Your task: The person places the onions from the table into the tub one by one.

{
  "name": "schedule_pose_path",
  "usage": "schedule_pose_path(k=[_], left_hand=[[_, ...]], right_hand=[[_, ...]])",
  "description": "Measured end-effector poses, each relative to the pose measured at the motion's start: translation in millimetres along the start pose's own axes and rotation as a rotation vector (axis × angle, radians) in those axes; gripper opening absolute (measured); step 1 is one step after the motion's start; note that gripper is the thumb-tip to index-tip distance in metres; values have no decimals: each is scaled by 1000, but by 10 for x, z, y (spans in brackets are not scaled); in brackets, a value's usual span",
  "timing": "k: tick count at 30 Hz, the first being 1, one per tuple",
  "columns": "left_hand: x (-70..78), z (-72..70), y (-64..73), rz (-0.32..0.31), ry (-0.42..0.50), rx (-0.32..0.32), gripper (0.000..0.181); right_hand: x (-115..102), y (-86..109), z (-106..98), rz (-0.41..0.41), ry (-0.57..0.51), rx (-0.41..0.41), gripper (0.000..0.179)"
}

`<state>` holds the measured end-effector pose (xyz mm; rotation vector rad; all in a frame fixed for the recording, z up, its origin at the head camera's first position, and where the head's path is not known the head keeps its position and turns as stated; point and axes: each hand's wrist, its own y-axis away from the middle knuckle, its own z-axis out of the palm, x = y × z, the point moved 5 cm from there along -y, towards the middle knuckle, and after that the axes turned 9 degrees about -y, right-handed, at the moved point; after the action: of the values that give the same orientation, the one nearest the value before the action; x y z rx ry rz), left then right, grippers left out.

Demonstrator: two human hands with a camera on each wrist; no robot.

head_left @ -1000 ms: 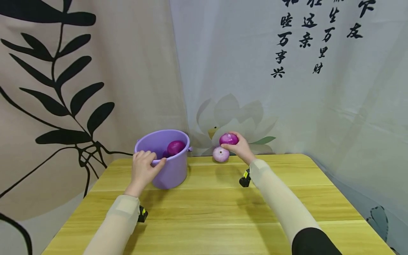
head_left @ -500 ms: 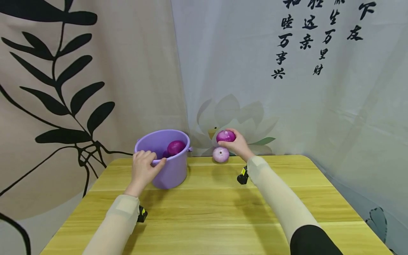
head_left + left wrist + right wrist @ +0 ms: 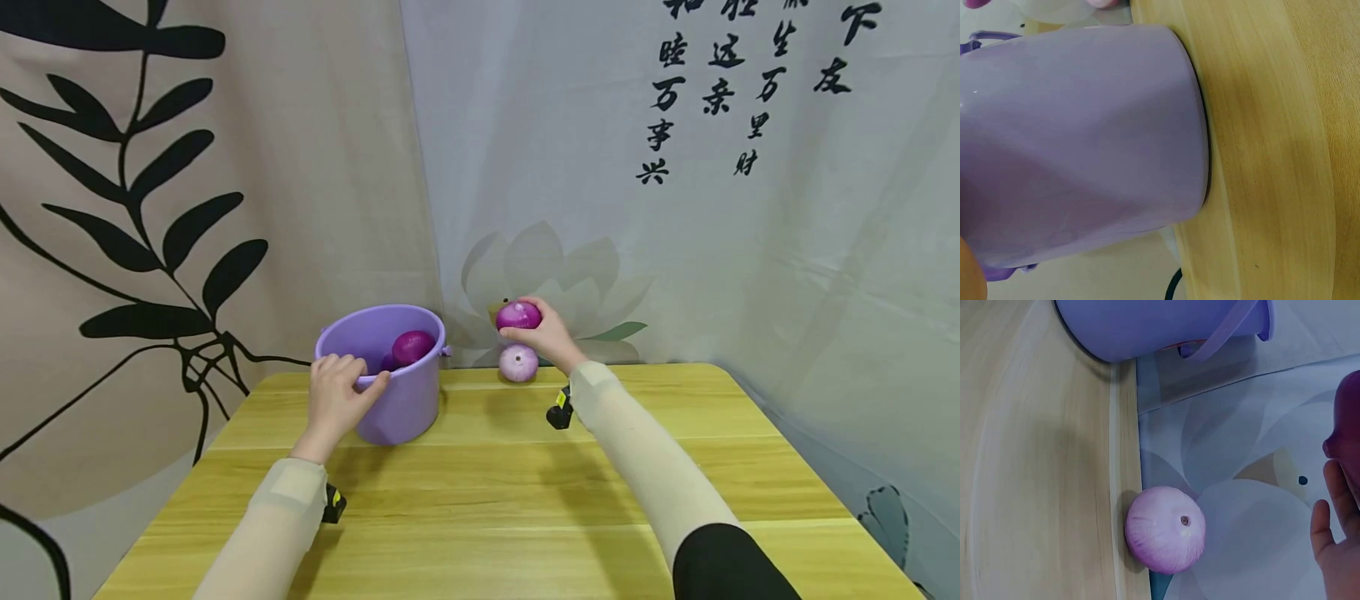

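Note:
My left hand [image 3: 337,404] grips the near rim of a purple bucket [image 3: 400,408], fingers curled over the edge and thumb along it. Inside the bucket lies a dark red onion [image 3: 412,347], with part of another one showing beside it. My right hand [image 3: 551,337] holds a red onion [image 3: 519,315] in the air, right of the bucket and higher than its rim. Below that hand, a paler pinkish onion [image 3: 518,363] rests near the table's back edge; the right wrist view shows this pale onion [image 3: 1166,530] close up. The bucket wall [image 3: 1085,131] fills most of the left wrist view.
Everything stands on a light wooden table [image 3: 480,500]. Behind its back edge hangs a cloth [image 3: 525,150] printed with leaves, a lotus and writing. The bucket's handle [image 3: 1225,331] hangs down on its side. A small black camera [image 3: 560,408] sits at each wrist.
My right hand has moved left and slightly up with the red onion, nearer to the bucket. The left hand and the bucket stay in place.

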<state>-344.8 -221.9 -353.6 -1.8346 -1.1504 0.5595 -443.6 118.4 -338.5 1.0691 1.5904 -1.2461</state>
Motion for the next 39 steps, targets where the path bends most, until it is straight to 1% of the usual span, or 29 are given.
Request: schedule_pose_path(k=[6, 13, 27, 35, 39], left_hand=[[-15, 5, 6, -4, -3, -11, 44], [-23, 8, 2, -1, -4, -5, 43], [-30, 21, 6, 2, -19, -5, 44], [-30, 24, 3, -4, -17, -13, 43], [-29, 17, 7, -5, -17, -14, 43]], right_hand=[[-40, 0, 62, -8, 10, -4, 77], [-91, 3, 133, -7, 39, 2, 74], [-125, -70, 267, -38, 36, -12, 75], [-215, -75, 376, -54, 44, -29, 75], [-254, -79, 445, -69, 25, -42, 75]])
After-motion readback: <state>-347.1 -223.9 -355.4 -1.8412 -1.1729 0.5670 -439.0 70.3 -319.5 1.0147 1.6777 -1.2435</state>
